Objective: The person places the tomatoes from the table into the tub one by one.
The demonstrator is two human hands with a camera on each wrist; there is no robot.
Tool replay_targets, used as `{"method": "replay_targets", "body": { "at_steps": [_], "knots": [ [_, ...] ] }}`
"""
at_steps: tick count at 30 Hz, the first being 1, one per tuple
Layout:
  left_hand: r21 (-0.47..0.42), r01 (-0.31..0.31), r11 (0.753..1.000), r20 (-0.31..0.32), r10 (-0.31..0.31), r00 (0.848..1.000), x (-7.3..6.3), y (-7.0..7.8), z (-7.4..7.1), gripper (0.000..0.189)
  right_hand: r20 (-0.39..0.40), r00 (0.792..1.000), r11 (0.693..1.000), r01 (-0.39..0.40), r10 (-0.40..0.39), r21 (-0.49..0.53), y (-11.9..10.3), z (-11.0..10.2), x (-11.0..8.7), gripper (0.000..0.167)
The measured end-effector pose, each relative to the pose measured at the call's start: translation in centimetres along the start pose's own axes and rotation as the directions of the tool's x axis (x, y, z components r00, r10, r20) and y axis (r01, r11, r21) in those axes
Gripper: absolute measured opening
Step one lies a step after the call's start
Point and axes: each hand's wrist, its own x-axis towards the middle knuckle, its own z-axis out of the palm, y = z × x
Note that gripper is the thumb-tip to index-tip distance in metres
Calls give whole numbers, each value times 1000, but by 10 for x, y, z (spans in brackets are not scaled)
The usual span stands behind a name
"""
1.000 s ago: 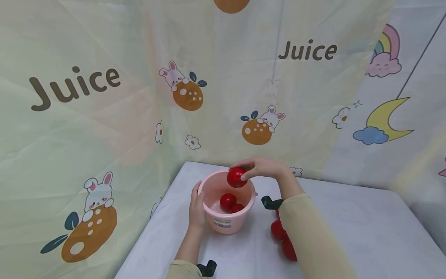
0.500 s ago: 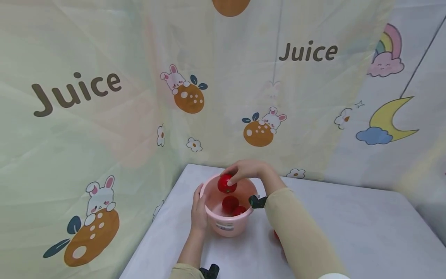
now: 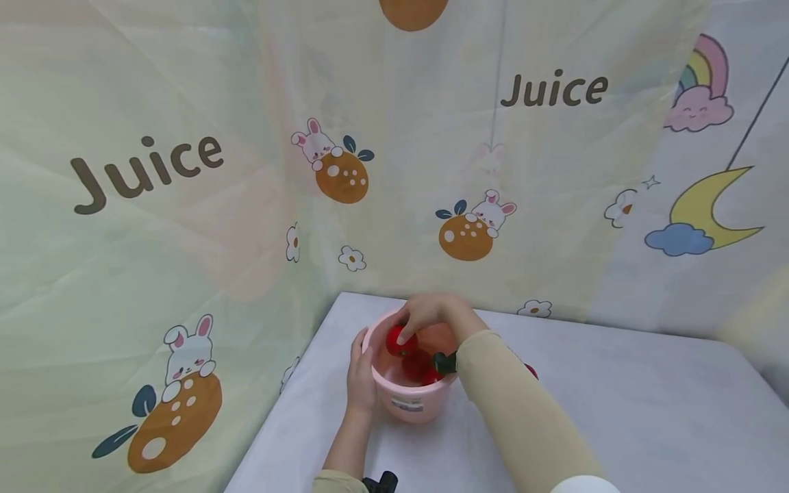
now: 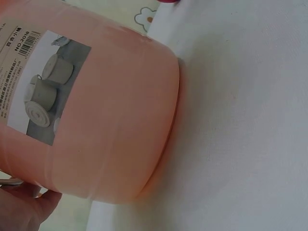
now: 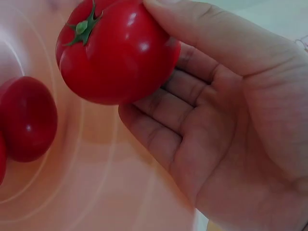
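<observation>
A pink plastic bucket stands on the white table, with a printed label on its side. My left hand grips the bucket's left side near the rim; only part of that hand shows in the left wrist view. Inside the bucket's mouth my right hand holds a red tomato between thumb and fingers, green stem outward. Below it, more red tomatoes lie in the bucket; one such tomato shows at the left of the right wrist view.
A sliver of red tomato shows past the right sleeve, which hides whatever else lies there. The white table extends to the right. Printed curtains hang behind and to the left.
My right hand has carried the tomato left and down, from above the rim into the bucket. The sleeve now covers most of the tomatoes on the table. My left hand stays on the bucket.
</observation>
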Motion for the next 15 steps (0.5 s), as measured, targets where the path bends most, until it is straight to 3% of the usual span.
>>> {"method": "replay_targets", "body": {
  "at_steps": [15],
  "knots": [
    [10, -15, 1000, -11, 15, 1000, 2, -4, 1, 45, 127, 991, 990, -67, 51, 125, 0, 13, 11, 47]
  ]
}}
